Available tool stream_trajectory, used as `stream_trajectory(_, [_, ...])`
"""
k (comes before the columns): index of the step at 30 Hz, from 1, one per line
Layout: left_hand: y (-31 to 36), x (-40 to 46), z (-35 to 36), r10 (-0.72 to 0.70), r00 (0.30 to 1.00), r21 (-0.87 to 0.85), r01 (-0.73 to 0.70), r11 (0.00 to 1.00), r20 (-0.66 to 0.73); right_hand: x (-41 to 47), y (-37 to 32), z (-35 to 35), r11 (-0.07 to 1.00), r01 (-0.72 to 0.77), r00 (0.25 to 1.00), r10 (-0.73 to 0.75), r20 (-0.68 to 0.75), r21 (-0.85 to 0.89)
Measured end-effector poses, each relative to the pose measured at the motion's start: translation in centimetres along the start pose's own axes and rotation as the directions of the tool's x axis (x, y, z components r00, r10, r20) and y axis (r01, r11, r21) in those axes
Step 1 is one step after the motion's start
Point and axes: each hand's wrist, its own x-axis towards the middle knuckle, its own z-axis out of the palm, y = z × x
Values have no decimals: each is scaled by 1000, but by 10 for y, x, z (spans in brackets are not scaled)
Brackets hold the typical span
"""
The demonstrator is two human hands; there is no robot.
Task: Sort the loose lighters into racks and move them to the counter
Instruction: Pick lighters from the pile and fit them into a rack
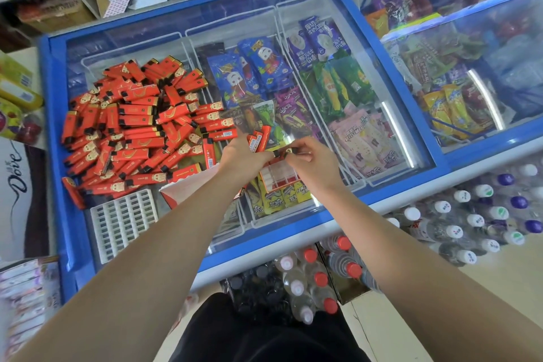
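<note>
Nearest the lens, two bare forearms reaching forward over crates of capped bottles point(320, 279) and the blue rim of a glass-topped freezer point(293, 231). Just beyond, at mid-lid, left hand point(242, 160) curled round a small fan of red lighters point(258, 139), fingers clamped on them; right hand point(311, 160) pinching a single lighter point(289, 151) at its dark metal-capped end, thumb and fingertips closed on it. That lighter lying roughly crosswise between the two hands, long axis left to right, directly above a partly filled rack point(280, 175) of white plastic cells with a red base; likely to need tipping upright, cap up, before dropping into an open cell straight below the right hand, the nearer of the two. Left of the wrists, a second white grid rack point(123, 220), ribbed and rigid, slots apparently vacant, flat on the glass. Farther left and back, the loose heap of lighters point(132, 123): glossy red rectangular bodies, black caps, gold trim, lying every which way. Under the smooth glass, crinkled foil ice-cream wrappers point(258, 67) in wire baskets. Sorting judged barely begun.
</note>
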Motion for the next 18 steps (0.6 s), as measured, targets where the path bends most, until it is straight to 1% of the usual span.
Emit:
stream_trajectory(4, [-3,-1,0,-3,1000,0,3,1000,-2,1,5,7,990,-75,995,82,-55,119])
stream_trajectory(6, [-5,-2,0,2,1000,-9,-2,1000,-8,2,5,12,959,-178,977,199,-79,222])
stream_trajectory(8, [-9,-4,0,5,1000,-45,-5,999,-16,3,3,15,908,-302,942,331,-53,291])
stream_trajectory(9, [-10,-5,-1,2,1000,-74,-3,997,-16,4,3,15,897,-352,926,375,-39,266])
stream_trajectory(11, [-12,-6,-2,-9,1000,-141,5,990,-25,7,4,15,905,-396,914,404,-22,154])
stream_trajectory(13, [-13,-5,-4,-27,999,-228,16,973,-44,7,4,13,920,-390,920,392,-24,44])
stream_trajectory(15, [-9,-7,-7,-77,996,-364,59,930,-35,3,2,10,934,-356,934,355,-34,-39])
stream_trajectory(16, [-8,-8,-8,-111,994,-432,93,897,-16,1,1,9,939,-343,939,342,-28,-33])
stream_trajectory(18, [-5,-8,-10,-146,989,-574,137,807,30,-6,-3,7,936,-345,939,345,7,69])
